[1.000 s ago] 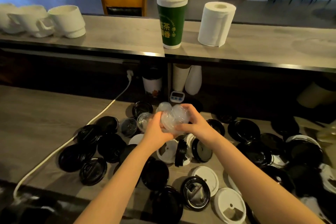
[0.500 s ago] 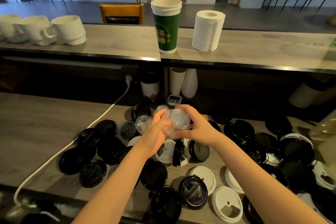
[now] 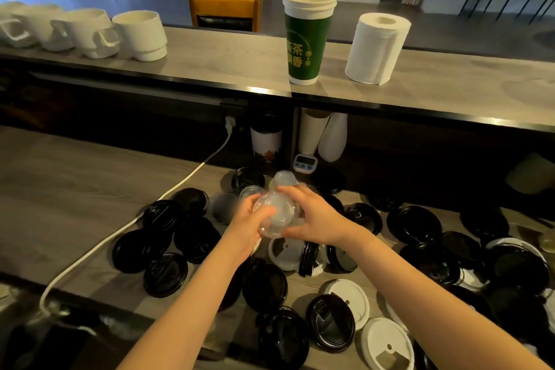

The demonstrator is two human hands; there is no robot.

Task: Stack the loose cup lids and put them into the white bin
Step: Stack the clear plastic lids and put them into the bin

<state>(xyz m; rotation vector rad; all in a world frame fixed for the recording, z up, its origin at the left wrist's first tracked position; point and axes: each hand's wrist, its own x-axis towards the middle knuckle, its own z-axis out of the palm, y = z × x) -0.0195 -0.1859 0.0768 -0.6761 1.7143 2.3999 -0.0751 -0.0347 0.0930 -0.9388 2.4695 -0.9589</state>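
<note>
clear lids (image 3: 274,213): small nested cluster, blurred, count not readable; held just above the lower counter (image 3: 60,189), over the scattered pile.
left hand (image 3: 247,227): fingers curled round the near-left edge of the cluster, gripping it.
right hand (image 3: 316,218): thumb and fingers curled round the right side of the same cluster, gripping it.
loose clear lids (image 3: 283,179): at least 2, on the counter just behind the hands.
black lids (image 3: 165,275): many, flat and overlapping, left, right and near.
white lids (image 3: 387,342): several among the black, mostly near right.
upper ledge (image 3: 210,60): green paper cup (image 3: 309,39), paper roll (image 3: 377,48), row of white mugs (image 3: 141,34).
white cable (image 3: 120,234): across the lower counter, up to a plug at the back.
</note>
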